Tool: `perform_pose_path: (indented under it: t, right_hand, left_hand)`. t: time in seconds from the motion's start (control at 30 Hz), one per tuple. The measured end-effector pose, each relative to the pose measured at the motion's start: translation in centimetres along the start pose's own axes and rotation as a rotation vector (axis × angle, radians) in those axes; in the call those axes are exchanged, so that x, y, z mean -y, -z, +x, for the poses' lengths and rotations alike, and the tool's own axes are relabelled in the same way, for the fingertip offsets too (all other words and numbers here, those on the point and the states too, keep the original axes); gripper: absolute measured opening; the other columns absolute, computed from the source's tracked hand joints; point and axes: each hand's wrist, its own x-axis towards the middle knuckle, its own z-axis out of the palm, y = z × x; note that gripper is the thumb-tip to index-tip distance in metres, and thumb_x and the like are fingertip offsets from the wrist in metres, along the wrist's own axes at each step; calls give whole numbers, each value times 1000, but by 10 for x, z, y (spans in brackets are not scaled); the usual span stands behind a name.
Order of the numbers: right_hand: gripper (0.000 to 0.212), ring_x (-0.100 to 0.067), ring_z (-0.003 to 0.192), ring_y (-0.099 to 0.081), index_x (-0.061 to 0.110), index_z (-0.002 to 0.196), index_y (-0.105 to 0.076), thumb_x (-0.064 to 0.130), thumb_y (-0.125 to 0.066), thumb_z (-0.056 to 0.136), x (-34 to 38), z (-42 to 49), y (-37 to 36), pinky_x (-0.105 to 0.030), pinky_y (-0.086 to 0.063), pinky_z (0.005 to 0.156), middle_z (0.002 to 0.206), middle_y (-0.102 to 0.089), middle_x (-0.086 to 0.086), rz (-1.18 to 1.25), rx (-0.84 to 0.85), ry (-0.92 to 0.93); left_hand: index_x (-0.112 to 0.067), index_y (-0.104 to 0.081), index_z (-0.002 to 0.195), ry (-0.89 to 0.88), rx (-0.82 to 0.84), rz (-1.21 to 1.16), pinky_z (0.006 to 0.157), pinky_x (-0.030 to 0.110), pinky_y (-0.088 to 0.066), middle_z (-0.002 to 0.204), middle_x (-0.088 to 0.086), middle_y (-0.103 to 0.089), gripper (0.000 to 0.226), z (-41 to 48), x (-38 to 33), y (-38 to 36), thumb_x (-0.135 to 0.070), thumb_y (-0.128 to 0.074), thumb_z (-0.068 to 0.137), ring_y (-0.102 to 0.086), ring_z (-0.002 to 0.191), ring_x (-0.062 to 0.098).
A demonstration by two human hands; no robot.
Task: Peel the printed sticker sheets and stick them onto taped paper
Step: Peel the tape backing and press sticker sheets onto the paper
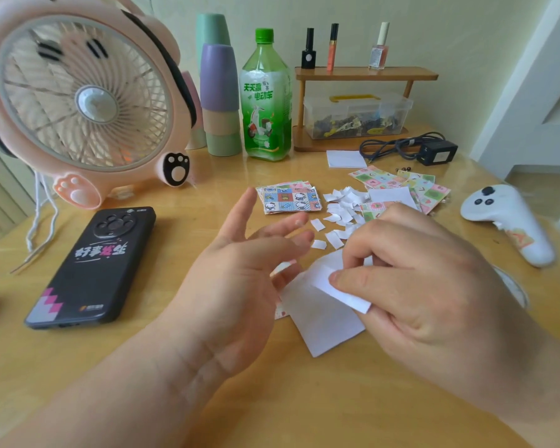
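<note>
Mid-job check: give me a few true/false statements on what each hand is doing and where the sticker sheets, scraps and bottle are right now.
1. The right hand pinches the edge of the white sheet. True.
2. The left hand grips the phone. False: the left hand is open with its fingers spread, and the phone lies flat on the table, apart from it.
3. The paper scraps lie between the cartoon sticker stack and the pastel sticker sheets. True.
4. The green bottle lies on its side, uncapped. False: it stands upright with its cap on.
</note>
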Motion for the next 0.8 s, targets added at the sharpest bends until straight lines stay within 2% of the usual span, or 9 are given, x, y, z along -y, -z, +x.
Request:
perform_pose_path:
  t: [0.13,0.23,0.3,0.4,0.47,0.53,0.6,0.67,0.8]
  right_hand:
    - [24,-29,71,-44,8,71,-69,-11,-55,64,3,2,-2,-38,-40,50,77,-54,-4,-98,100,-177]
    - [18,-24,75,-47,19,67,-65,5,-53,68,10,0,-6,-29,-33,49,76,-48,4,-91,327,-255]
    - [17,-15,82,-43,28,74,-57,28,-42,81,16,-4,-8,-27,-29,56,81,-42,10,-49,488,-269]
    - [46,-5,94,-40,35,103,-53,66,-32,76,19,-7,1,-18,-33,65,94,-42,16,56,585,-361]
    - [61,3,94,-43,42,116,-53,76,-31,71,15,-4,7,-15,-37,71,97,-48,22,135,529,-406]
    - [39,2,78,-49,36,100,-66,64,-48,78,8,-2,10,-17,-37,63,85,-56,18,245,338,-440]
    - [13,-12,59,-51,29,80,-73,39,-65,80,2,-3,13,-23,-37,51,65,-60,4,325,45,-559]
    - [2,-17,54,-57,31,79,-76,32,-75,79,1,-2,14,-23,-45,49,61,-66,-1,508,-132,-700]
    - [9,-6,57,-64,25,74,-79,18,-80,78,8,2,12,-12,-50,57,64,-73,2,799,-231,-837]
  left_hand:
    - [-31,-48,143,0,-154,139,94,55,-57,100,5,-78,70,5,2,4,0,-74,86,-77,89,29]
    - [-23,-43,145,-116,-191,244,79,46,-63,93,10,-78,67,6,-2,3,1,-71,90,-77,81,30]
    - [-20,-39,146,-107,-164,146,71,36,-62,92,15,-78,69,6,-7,3,8,-67,89,-77,80,32]
    - [-19,-38,146,55,-53,-120,66,33,-63,100,19,-77,76,4,-11,1,11,-63,82,-77,76,30]
    - [-20,-41,143,136,20,-183,66,31,-63,103,16,-78,72,2,-10,0,8,-61,79,-78,77,27]
    - [-19,-43,141,185,86,-213,71,35,-63,104,14,-78,64,-1,-9,-2,6,-56,83,-78,84,28]
    - [-18,-45,140,221,124,-251,83,43,-60,105,15,-78,64,-3,-8,-4,3,-51,79,-77,94,32]
    - [-18,-48,138,235,143,-288,88,46,-52,107,18,-77,65,-2,-6,-4,-2,-47,75,-75,100,34]
    - [-21,-49,139,223,157,-294,94,49,-47,112,22,-75,70,-3,-1,-5,-7,-42,70,-73,106,35]
